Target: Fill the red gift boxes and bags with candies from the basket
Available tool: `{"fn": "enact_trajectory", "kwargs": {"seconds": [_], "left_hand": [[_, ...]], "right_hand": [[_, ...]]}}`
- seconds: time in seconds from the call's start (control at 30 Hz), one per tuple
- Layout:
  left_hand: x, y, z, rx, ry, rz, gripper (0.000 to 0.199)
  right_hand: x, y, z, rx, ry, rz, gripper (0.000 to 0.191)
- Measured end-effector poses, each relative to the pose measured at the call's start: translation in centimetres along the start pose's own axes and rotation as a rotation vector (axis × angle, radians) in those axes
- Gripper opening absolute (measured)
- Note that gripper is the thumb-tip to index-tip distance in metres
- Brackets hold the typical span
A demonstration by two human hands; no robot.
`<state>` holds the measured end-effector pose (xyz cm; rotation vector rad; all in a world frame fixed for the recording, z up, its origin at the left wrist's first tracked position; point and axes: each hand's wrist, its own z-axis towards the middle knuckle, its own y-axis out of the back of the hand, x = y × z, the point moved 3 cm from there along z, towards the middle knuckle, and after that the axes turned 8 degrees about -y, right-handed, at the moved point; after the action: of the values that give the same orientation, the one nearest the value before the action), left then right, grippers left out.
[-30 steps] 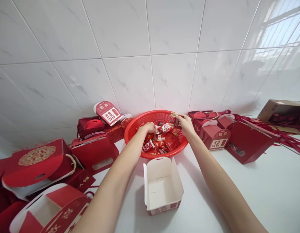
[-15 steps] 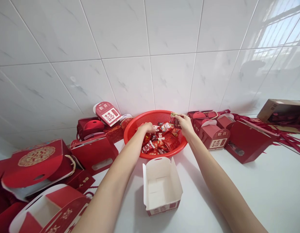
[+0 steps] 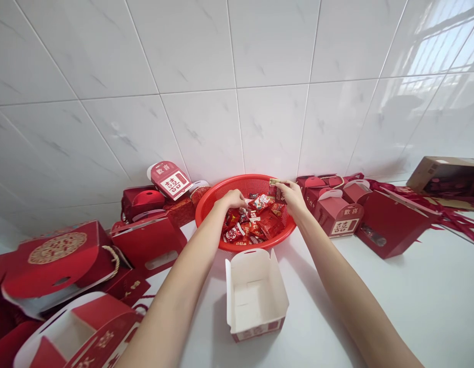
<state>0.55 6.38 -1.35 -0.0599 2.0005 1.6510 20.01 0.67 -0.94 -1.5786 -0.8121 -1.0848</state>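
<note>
A red perforated plastic basket [image 3: 208, 197] holds many wrapped candies [image 3: 269, 224], mostly red. Over its left half, my left hand [image 3: 232, 198] has its fingertips pinched together among the wrappers; what they grip, if anything, is too small to make out. At the basket's right rim, my right hand [image 3: 293, 195] pinches small candy packets [image 3: 275, 191], dark red with a yellow-green edge on top. Between my forearms an open candy box [image 3: 256, 296], white inside with red print outside, stands on the table with nothing in it.
Red gift boxes crowd the left side, including a large rope-handled box [image 3: 60, 255] and an open box [image 3: 79, 332]. More stand on the right, among them a pink-red box [image 3: 338, 213]. A cardboard carton [image 3: 447, 171] lies beyond dark red ribbons [image 3: 457, 225]. A tiled wall [image 3: 275, 122] rises behind.
My left hand has shifted slightly up, its fingers lifting a little from the candies. The right hand stays nearly still with its packets. The boxes have not moved.
</note>
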Motion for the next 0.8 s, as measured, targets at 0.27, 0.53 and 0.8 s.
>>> {"fn": "enact_trajectory", "kwargs": {"seconds": [0.27, 0.53, 0.8], "left_hand": [[-2.2, -2.4, 0.6, 0.26, -0.213, 0.02, 0.013], [-2.4, -1.9, 0.5, 0.2, -0.198, -0.061, 0.013], [-1.4, -0.5, 0.7, 0.01, -0.214, -0.179, 0.01]], "right_hand": [[-0.3, 0.1, 0.3, 0.016, 0.051, -0.041, 0.004], [-0.2, 0.1, 0.3, 0.022, 0.068, -0.061, 0.006], [-0.1, 0.0, 0.1, 0.02, 0.042, -0.075, 0.006]]}}
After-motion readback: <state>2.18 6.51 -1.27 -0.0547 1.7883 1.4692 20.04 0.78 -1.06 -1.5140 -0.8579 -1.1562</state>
